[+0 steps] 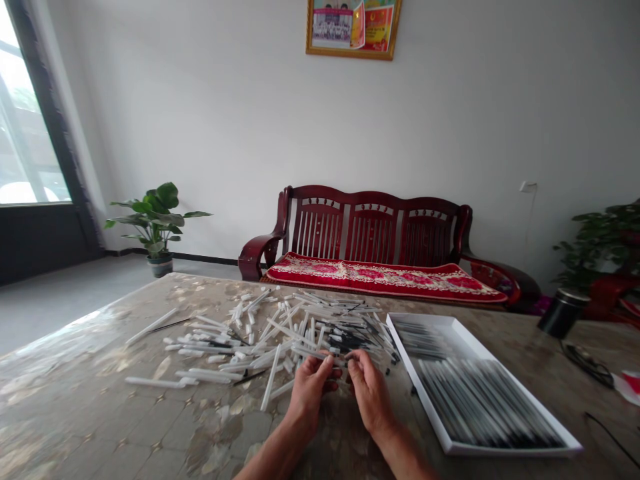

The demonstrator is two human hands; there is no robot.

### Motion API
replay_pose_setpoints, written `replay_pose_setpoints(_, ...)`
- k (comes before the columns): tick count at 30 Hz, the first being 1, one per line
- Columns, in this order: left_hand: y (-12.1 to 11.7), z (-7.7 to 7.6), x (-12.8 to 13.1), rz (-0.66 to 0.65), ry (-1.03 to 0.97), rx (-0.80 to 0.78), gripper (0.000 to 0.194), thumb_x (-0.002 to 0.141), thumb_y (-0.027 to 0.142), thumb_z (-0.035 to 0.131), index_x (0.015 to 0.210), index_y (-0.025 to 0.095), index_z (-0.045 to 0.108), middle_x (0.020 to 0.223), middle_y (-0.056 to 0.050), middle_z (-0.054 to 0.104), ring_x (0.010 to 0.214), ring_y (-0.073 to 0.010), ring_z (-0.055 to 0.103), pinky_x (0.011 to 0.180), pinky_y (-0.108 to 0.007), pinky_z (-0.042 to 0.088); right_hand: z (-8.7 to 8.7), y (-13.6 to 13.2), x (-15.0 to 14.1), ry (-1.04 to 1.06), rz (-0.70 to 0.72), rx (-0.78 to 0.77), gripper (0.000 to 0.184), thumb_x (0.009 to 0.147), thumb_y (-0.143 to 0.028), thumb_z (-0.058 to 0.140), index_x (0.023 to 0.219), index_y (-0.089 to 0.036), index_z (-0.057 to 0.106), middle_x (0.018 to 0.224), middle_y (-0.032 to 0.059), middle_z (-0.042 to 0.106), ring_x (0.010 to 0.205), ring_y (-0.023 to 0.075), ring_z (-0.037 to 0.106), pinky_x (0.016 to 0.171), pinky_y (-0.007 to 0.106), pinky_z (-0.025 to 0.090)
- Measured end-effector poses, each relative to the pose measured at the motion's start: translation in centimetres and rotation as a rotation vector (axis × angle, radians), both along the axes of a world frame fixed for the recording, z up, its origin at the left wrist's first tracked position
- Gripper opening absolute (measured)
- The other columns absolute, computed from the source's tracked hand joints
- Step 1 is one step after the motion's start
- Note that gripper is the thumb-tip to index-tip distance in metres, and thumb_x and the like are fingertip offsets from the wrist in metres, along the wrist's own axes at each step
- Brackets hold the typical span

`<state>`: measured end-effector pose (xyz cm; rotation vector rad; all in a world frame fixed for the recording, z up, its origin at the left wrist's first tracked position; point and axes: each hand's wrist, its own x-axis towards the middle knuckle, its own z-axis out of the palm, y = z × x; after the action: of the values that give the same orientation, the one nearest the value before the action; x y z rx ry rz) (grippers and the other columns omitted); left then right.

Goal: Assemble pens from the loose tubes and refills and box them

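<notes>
Slim white plastic tube (320,355) pinched above a mottled brown counter (75,393)

The left grip (310,393) is narrow on the tube; the right grip (370,393) is narrow beside its end, its hold too small to tell. A loose heap of white-and-black plastic pen parts (280,340) spreads across the counter's middle, while black-and-white pens (490,407) lie in rows in a white rectangular box (417,383) towards the right edge. Open counter lies left.

White plastic pen barrels (240,353) lie in a loose, criss-crossed heap, with black-tipped refills (353,341) bunched toward its right side.
</notes>
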<state>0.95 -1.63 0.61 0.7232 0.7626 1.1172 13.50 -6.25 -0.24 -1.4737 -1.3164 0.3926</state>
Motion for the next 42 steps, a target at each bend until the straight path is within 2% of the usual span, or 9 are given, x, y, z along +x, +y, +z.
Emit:
replay_pose_setpoints(3, 0.2, -0.1, -0.1, 0.016, 0.007, 0.013, 0.048, 0.049, 0.046, 0.09, 0.077, 0.016, 0.064, 0.064, 0.003, 0.066, 0.057, -0.0117, 0.064, 0.048, -0.019, 0.046, 0.1, 0.0, 0.2, -0.081, -0.008, -0.006, 0.036, 0.094, -0.049, 0.044, 0.073, -0.022, 0.057, 0.06, -0.0029, 0.056, 0.058, 0.0151, 0.053, 0.056, 0.024, 0.038)
replay_pose_setpoints(11, 0.5, -0.4, 0.0, 0.027, 0.031, 0.027, 0.051, 0.046, 0.047, 0.09, 0.077, 0.016, 0.064, 0.063, 0.002, 0.067, 0.057, -0.012, 0.063, 0.048, -0.019, 0.046, -0.4, 0.5, 0.3, -0.054, 0.043, 0.023, 0.027, 0.089, -0.042, 0.051, 0.074, -0.021, 0.059, 0.061, -0.0018, 0.055, 0.059, 0.0151, 0.05, 0.057, 0.025, 0.037)
replay_pose_setpoints(17, 0.5, -0.6, -0.1, 0.015, 0.003, 0.036, 0.05, 0.046, 0.045, 0.09, 0.078, 0.016, 0.064, 0.062, 0.002, 0.068, 0.057, -0.0123, 0.063, 0.048, -0.02, 0.047, 0.0, 0.4, 0.2, 0.187, 0.103, -0.125, 0.041, 0.087, -0.058, 0.046, 0.073, -0.022, 0.057, 0.062, 0.0003, 0.056, 0.057, 0.0165, 0.053, 0.05, 0.025, 0.04)
replay_pose_setpoints(21, 0.5, -0.7, 0.1, 0.014, 0.009, 0.04, 0.05, 0.047, 0.045, 0.09, 0.079, 0.016, 0.065, 0.062, 0.002, 0.068, 0.057, -0.0126, 0.063, 0.048, -0.02, 0.047, 0.0, 0.7, 0.1, 0.272, 0.079, -0.159, 0.045, 0.079, -0.066, 0.052, 0.069, -0.022, 0.055, 0.058, 0.0007, 0.056, 0.051, 0.0162, 0.052, 0.046, 0.025, 0.04)
replay_pose_setpoints(30, 0.7, -0.8, 0.1, 0.025, -0.017, 0.024, 0.053, 0.042, 0.047, 0.091, 0.076, 0.015, 0.065, 0.057, 0.0, 0.068, 0.053, -0.0116, 0.062, 0.049, -0.02, 0.048, -0.5, 1.0, -0.1, 0.291, 0.092, -0.069, 0.03, 0.079, -0.049, 0.06, 0.074, -0.02, 0.064, 0.059, 0.0, 0.059, 0.05, 0.0157, 0.053, 0.047, 0.025, 0.043)
replay_pose_setpoints(33, 0.7, -0.7, 0.2, 0.025, -0.022, 0.013, 0.053, 0.041, 0.046, 0.092, 0.075, 0.015, 0.066, 0.058, 0.0, 0.069, 0.053, -0.0118, 0.062, 0.049, -0.021, 0.049, -0.6, 1.0, -0.1, 0.256, 0.077, -0.036, 0.022, 0.079, -0.041, 0.061, 0.078, -0.02, 0.066, 0.062, 0.0006, 0.062, 0.054, 0.0166, 0.056, 0.051, 0.025, 0.044)
replay_pose_setpoints(38, 0.6, -0.7, 0.2, 0.024, -0.045, 0.004, 0.053, 0.04, 0.043, 0.093, 0.075, 0.015, 0.066, 0.061, -0.001, 0.07, 0.054, -0.0123, 0.063, 0.05, -0.021, 0.05, -0.4, 0.8, 0.1, 0.122, 0.051, 0.012, 0.014, 0.081, -0.032, 0.06, 0.082, -0.02, 0.067, 0.077, 0.0034, 0.071, 0.071, 0.0195, 0.064, 0.067, 0.026, 0.048)
replay_pose_setpoints(42, 0.4, -0.7, 0.2, 0.013, -0.053, 0.016, 0.051, 0.042, 0.043, 0.093, 0.076, 0.015, 0.066, 0.061, -0.001, 0.07, 0.056, -0.0126, 0.064, 0.051, -0.021, 0.051, -0.1, 0.4, 0.2, -0.059, -0.001, 0.019, 0.025, 0.088, -0.04, 0.053, 0.075, -0.022, 0.063, 0.066, 0.0015, 0.066, 0.062, 0.0173, 0.059, 0.059, 0.025, 0.042)
